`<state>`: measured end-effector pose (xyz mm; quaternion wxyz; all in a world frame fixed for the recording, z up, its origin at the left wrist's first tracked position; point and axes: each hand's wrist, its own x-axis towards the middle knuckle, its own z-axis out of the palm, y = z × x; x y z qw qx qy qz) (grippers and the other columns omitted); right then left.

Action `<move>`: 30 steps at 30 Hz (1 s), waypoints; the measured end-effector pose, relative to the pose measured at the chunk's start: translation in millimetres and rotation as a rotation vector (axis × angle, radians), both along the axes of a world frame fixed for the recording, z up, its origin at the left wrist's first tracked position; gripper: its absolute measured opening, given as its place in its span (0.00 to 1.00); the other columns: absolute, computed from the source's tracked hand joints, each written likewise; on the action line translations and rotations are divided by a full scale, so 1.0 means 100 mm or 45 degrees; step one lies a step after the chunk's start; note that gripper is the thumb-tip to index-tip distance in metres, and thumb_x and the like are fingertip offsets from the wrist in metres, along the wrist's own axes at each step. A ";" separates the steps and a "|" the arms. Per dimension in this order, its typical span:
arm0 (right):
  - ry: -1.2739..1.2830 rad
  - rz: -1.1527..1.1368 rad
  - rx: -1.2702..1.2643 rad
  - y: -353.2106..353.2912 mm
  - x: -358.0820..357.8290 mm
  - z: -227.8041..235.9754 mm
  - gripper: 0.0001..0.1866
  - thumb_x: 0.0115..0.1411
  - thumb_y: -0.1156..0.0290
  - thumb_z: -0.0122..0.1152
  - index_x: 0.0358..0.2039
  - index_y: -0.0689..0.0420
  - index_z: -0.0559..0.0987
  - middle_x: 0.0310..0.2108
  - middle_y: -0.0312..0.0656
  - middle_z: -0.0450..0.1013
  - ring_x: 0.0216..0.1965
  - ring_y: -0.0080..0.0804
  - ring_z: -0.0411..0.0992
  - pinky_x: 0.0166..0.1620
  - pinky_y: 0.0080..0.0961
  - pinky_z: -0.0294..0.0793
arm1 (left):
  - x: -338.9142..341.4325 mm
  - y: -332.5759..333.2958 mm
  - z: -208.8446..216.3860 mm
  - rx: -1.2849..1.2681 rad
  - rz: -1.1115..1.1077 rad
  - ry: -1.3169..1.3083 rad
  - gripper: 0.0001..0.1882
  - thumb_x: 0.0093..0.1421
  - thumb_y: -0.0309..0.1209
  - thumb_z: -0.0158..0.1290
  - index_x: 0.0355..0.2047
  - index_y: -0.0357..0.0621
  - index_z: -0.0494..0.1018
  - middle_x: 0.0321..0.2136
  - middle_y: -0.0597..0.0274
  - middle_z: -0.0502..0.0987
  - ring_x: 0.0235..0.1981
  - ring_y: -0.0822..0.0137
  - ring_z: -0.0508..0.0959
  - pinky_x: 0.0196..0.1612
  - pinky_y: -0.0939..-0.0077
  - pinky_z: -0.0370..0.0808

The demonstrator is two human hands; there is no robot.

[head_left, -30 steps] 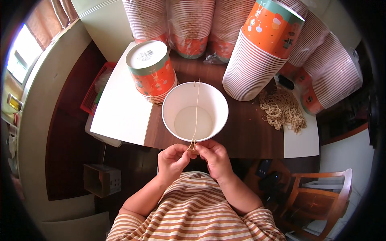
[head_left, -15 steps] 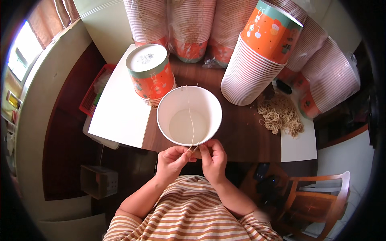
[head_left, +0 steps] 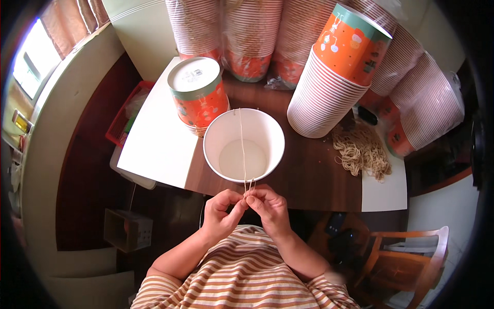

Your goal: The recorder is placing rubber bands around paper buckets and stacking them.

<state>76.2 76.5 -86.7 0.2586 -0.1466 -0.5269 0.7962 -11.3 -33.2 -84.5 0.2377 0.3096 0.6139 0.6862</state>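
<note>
A white-lined paper bucket (head_left: 215, 147) stands at the table's near edge with its mouth facing up. Pale cord (head_left: 242, 139) stretches across the mouth from the far rim to the near rim and runs on into my fingers. My left hand (head_left: 221, 213) pinches the cord between thumb and fingertips just below the near rim. Against it, my right hand (head_left: 270, 210) is also closed in a pinch on the cord, with a small loop standing up near the rim. The exact ends between my fingertips are hidden.
Upside-down orange buckets (head_left: 203, 105) stand at the left. A tall nested stack of buckets (head_left: 329, 92) rises at the right, beside a heap of loose cord (head_left: 363, 152). Plastic-wrapped stacks (head_left: 252, 31) line the back. A wooden chair (head_left: 401, 262) is at the lower right.
My hands have come together, the right one moving in toward the left. Across the bucket the cord now runs straighter. The whole view has shifted slightly.
</note>
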 end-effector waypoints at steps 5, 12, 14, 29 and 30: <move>-0.028 0.096 -0.263 0.01 0.00 -0.03 0.06 0.58 0.71 0.59 0.34 0.60 0.77 0.32 0.34 0.73 0.32 0.17 0.70 0.39 0.17 0.71 | -0.03 -0.03 0.02 -0.045 0.039 0.017 0.06 0.57 0.24 0.55 0.25 0.36 0.71 0.20 0.66 0.73 0.23 0.78 0.71 0.27 0.83 0.68; 0.274 0.140 -0.903 0.08 -0.08 -0.14 0.06 0.60 0.69 0.56 0.34 0.58 0.76 0.34 0.36 0.72 0.26 0.20 0.63 0.35 0.21 0.65 | -0.13 -0.04 0.09 0.042 0.120 -0.091 0.06 0.57 0.19 0.49 0.23 0.37 0.68 0.18 0.71 0.69 0.21 0.84 0.65 0.23 0.89 0.62; 0.239 0.118 -0.867 0.08 -0.09 -0.12 0.06 0.60 0.70 0.56 0.34 0.58 0.76 0.33 0.35 0.72 0.25 0.20 0.62 0.33 0.20 0.64 | -0.21 -0.04 0.08 0.039 0.175 -0.028 0.06 0.57 0.19 0.49 0.23 0.37 0.68 0.18 0.71 0.69 0.21 0.84 0.65 0.23 0.89 0.62; -0.169 -0.210 -0.281 -0.08 -0.22 0.02 0.05 0.59 0.71 0.58 0.33 0.59 0.75 0.22 0.33 0.69 0.19 0.13 0.59 0.22 0.11 0.56 | -0.20 -0.01 0.24 0.146 0.332 1.329 0.13 0.45 0.15 0.55 0.33 0.37 0.73 0.32 0.52 0.75 0.30 0.59 0.77 0.28 0.74 0.76; -0.107 -0.200 -0.361 -0.09 -0.21 0.02 0.06 0.59 0.70 0.59 0.33 0.58 0.75 0.23 0.31 0.69 0.20 0.11 0.59 0.23 0.10 0.57 | -0.20 0.06 0.27 0.120 0.242 1.291 0.14 0.47 0.16 0.54 0.37 0.35 0.73 0.33 0.50 0.75 0.31 0.57 0.78 0.31 0.70 0.77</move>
